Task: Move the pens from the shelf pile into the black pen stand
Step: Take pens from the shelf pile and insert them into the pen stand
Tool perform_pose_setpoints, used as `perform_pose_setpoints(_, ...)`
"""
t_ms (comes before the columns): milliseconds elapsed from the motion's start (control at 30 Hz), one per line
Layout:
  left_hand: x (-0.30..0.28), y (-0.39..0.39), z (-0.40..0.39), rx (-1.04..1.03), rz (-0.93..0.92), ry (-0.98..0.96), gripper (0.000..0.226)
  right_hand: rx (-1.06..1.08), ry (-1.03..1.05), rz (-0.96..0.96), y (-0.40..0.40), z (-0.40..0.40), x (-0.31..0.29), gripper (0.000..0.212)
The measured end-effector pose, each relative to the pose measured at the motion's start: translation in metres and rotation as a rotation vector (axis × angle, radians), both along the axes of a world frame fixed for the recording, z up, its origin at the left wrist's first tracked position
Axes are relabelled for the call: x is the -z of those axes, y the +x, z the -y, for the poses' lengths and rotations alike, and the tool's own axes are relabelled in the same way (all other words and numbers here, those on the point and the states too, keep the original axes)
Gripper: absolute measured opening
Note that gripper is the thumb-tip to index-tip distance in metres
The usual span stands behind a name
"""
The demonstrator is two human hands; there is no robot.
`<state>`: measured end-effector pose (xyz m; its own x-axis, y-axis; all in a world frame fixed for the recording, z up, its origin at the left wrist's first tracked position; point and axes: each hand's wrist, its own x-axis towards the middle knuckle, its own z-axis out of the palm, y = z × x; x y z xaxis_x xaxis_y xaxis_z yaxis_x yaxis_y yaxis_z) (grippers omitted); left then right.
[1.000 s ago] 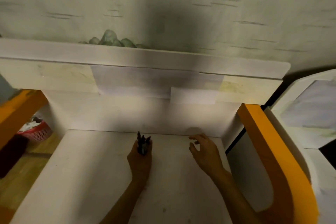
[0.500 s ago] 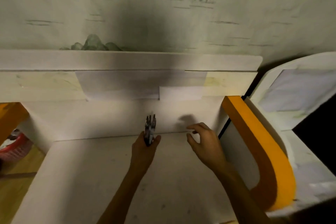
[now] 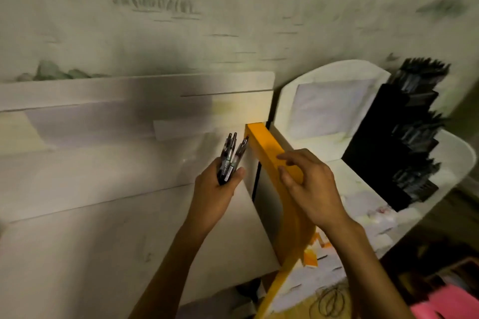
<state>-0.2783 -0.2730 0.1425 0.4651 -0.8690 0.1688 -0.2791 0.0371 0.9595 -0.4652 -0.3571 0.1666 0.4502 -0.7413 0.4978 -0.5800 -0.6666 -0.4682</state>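
Pens (image 3: 229, 158) bunched upright in left hand (image 3: 217, 189), gripped above shelf's (image 3: 90, 241) right edge. Right hand (image 3: 308, 189) loose, holding nothing, w/ black pen stand (image 3: 394, 142) further right.

Left hand (image 3: 216, 189) fisted around pens (image 3: 230, 156); right hand (image 3: 308, 189) seemingly loose, empty.

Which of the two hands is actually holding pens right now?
The left hand. Its fingers and thumb wrap a bunch of pens that point upward, while the right hand hovers over the orange edge with fingers loosely spread, holding nothing.
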Motion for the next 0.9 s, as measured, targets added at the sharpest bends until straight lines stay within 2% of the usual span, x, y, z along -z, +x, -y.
perform_pose_setpoints(167, -0.009, -0.083, 0.004, 0.017, 0.023, 0.012, 0.009, 0.036, 0.002, -0.017, -0.095, -0.001, 0.011, 0.024)
perform_pose_setpoints(333, -0.004, -0.184, 0.004, 0.030, -0.098, 0.019, 0.012, 0.056, 0.050, 0.014, -0.196, -0.007, 0.025, 0.022)
perform_pose_setpoints(400, 0.005, -0.223, 0.008, 0.042, -0.075, 0.050, 0.009, 0.062, 0.060, 0.005, -0.236, -0.008, 0.031, 0.022)
perform_pose_setpoints(533, 0.019, -0.290, 0.015, 0.038, -0.010, 0.110, 0.020, 0.108, 0.025, -0.103, -0.303, -0.003, 0.040, 0.023)
perform_pose_setpoints(733, 0.031, -0.353, 0.028, 0.027, 0.093, 0.156, 0.014, 0.182, 0.038, -0.188, -0.373, 0.019, 0.059, 0.026)
perform_pose_setpoints(900, 0.045, -0.390, 0.061, 0.060, -0.006, 0.128, 0.005, 0.216, 0.080, -0.222, -0.407, 0.044, 0.077, 0.029)
